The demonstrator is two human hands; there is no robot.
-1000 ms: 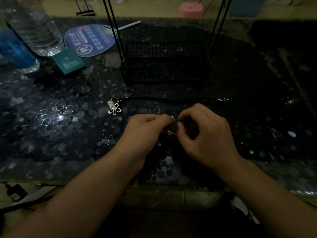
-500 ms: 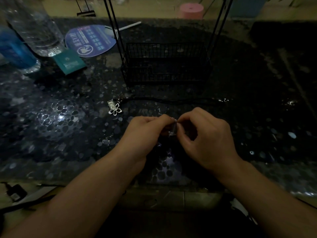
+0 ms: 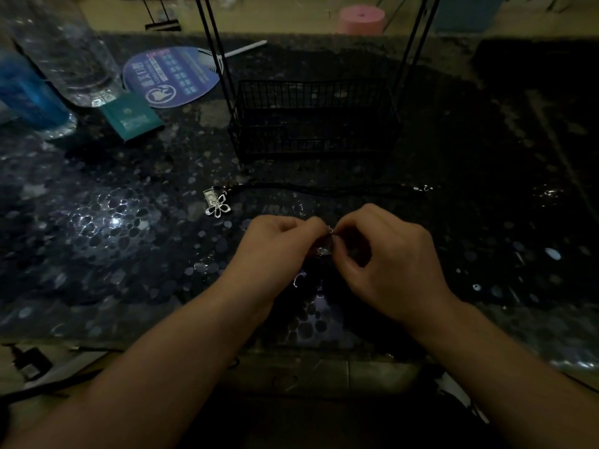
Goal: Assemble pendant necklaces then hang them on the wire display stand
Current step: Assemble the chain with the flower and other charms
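head view: near the bench's front edge, the left hand (image 3: 275, 244) and right hand (image 3: 385, 254) both pinch a small silver pendant (image 3: 324, 251). in this dim light the tiny piece could slip and vanish against the speckled top.

At 12 o'clock the wire display stand (image 3: 312, 118) blocks the table (image 3: 486, 222); bottles (image 3: 64, 50) crowd 10 o'clock; 3 o'clock lies open.

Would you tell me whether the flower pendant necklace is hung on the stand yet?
Not hung: the flower pendant lies flat on the table, before the wire stand.
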